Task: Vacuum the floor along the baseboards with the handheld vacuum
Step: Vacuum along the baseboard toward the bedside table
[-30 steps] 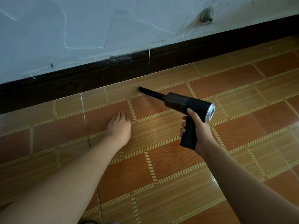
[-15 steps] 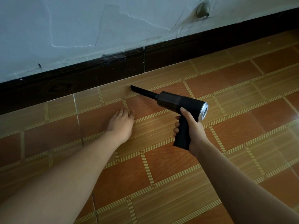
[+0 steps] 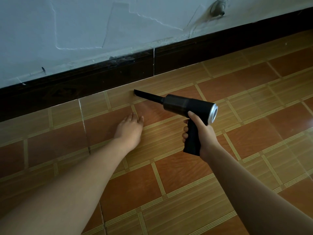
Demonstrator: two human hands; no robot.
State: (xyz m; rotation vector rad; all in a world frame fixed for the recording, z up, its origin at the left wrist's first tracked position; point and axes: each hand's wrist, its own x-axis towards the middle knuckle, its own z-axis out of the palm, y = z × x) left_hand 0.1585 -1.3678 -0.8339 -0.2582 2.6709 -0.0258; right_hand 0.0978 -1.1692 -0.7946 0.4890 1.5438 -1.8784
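near dark baseboard (image 3: 101, 85) — slim tapered nozzle (image 3: 147, 96), glossy tiles (image 3: 177, 175).

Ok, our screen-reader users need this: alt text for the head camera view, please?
A right hand grips a black handheld vacuum, its nozzle aimed at the dark baseboard. The left hand rests on the tiled floor.

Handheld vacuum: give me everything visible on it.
The handheld vacuum is pistol-shaped, matte black, plastic-looking, with a dark barrel, a silver ring at its rear end and a slim crevice nozzle. The right hand grips its handle. It is held nearly level, nozzle aimed left at the tiled floor just short of the baseboard; tip contact is unclear.
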